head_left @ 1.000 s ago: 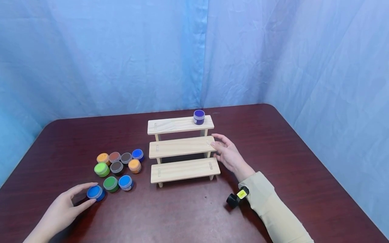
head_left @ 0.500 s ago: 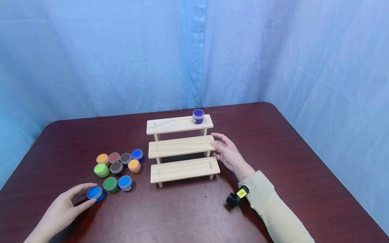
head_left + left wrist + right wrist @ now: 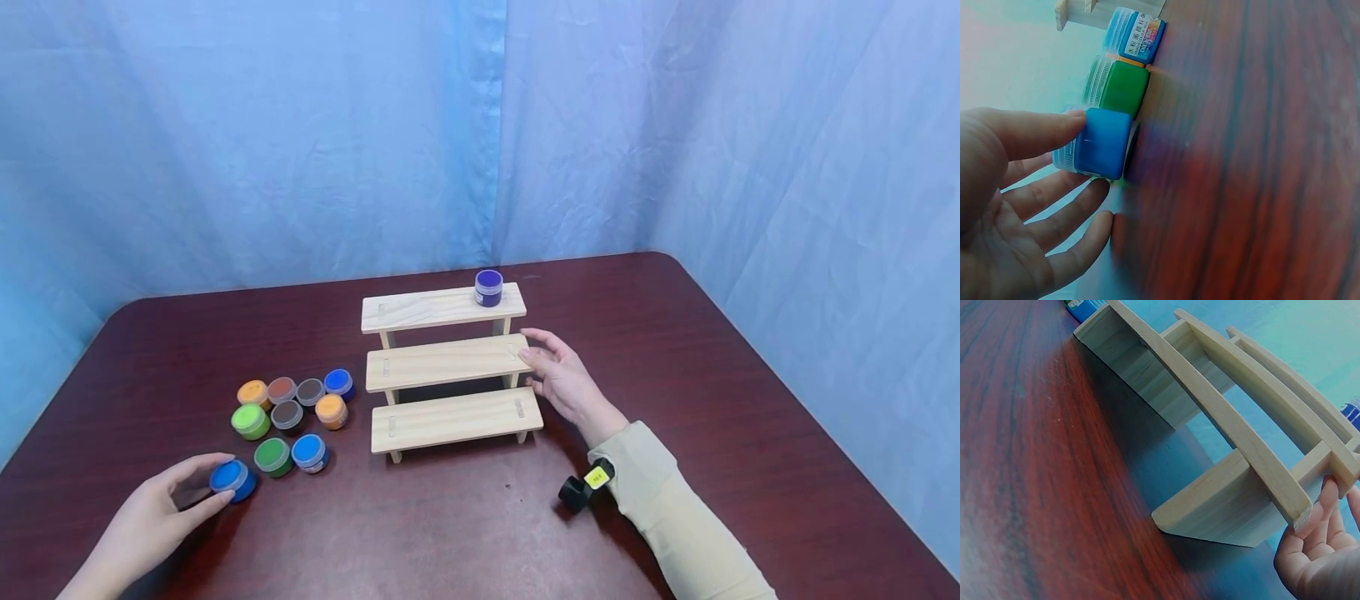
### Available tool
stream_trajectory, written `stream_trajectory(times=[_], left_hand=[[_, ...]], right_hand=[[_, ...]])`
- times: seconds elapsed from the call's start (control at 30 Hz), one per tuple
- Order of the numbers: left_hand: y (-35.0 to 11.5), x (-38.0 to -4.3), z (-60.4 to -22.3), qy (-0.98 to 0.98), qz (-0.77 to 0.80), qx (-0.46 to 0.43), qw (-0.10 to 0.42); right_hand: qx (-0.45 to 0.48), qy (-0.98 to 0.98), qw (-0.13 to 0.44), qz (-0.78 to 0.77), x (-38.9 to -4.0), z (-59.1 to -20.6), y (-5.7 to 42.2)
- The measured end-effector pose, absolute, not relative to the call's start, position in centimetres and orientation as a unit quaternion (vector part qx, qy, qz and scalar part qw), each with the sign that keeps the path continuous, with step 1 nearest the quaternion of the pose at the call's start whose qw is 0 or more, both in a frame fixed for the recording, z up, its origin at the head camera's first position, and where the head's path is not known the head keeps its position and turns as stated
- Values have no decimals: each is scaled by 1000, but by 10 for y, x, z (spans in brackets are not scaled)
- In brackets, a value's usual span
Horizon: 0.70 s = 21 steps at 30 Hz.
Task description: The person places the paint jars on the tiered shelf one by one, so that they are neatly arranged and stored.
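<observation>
My left hand point(image 3: 153, 521) pinches a blue paint jar point(image 3: 233, 481) between thumb and fingers at the table's front left. In the left wrist view the thumb lies on the side of this jar point(image 3: 1105, 145), close beside a green jar point(image 3: 1125, 87). My right hand point(image 3: 573, 387) grips the right end of a three-step wooden display stand point(image 3: 450, 362), thumb on top of the middle step and fingertips at its edge and underneath. On the stand's top step, near the right end, sits a purple paint jar point(image 3: 488, 289).
Several more paint jars cluster left of the stand, among them a green jar point(image 3: 273, 457), a lighter blue jar point(image 3: 310, 452), a lime jar point(image 3: 250, 421) and an orange jar point(image 3: 332, 411). Blue curtains point(image 3: 300, 142) hang behind the dark red table point(image 3: 420, 533).
My left hand has drawn the blue paint jar slightly left, away from the green one. The right hand stays on the stand; the head view has shifted slightly.
</observation>
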<state>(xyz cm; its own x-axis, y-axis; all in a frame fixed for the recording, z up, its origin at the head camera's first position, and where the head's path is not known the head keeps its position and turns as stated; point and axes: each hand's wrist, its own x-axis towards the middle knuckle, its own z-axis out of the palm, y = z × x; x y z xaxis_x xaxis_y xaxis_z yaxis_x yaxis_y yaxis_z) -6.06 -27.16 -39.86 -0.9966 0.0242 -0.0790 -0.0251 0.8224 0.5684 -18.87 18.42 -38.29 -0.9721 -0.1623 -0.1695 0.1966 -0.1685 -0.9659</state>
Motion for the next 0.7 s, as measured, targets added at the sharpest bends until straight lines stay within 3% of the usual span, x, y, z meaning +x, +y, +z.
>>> stream_trajectory(times=[0.33, 0.7], left_hand=[[-272, -62, -392, 950, 309, -19, 49], [-269, -69, -373, 951, 309, -5, -3]], right_hand=[[15, 630, 118, -767, -188, -382, 184], [14, 620, 120, -775, -188, -379, 185]])
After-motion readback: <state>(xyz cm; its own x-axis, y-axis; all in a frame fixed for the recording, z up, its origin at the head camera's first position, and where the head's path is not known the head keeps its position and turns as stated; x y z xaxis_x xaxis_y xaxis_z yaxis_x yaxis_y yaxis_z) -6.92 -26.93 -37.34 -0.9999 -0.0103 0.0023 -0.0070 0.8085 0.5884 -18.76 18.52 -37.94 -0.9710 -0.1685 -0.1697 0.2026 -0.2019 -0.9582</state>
